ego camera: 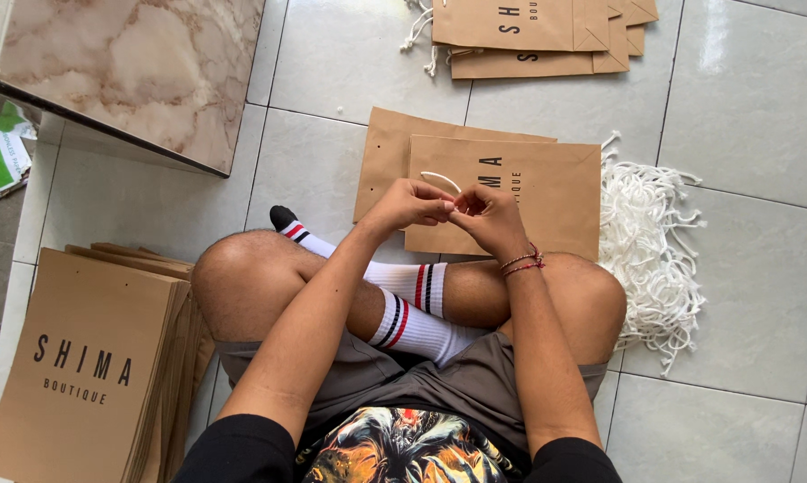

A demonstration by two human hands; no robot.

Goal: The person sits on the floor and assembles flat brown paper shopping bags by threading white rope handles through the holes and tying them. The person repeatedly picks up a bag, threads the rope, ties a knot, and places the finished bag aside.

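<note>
I sit cross-legged on a tiled floor. My left hand [410,202] and my right hand [486,215] meet in front of my knees, both pinching a short white cord [441,180] that loops up between the fingers. Right under my hands lies a flat brown paper bag [547,192] with dark print, on top of a second flat brown bag [384,156]. My right wrist wears red string bracelets.
A heap of white cords [649,246] lies right of the bags. A thick stack of brown bags [90,367] sits at my left, another stack [533,36] lies ahead. A marble-topped block [126,72] stands at the upper left.
</note>
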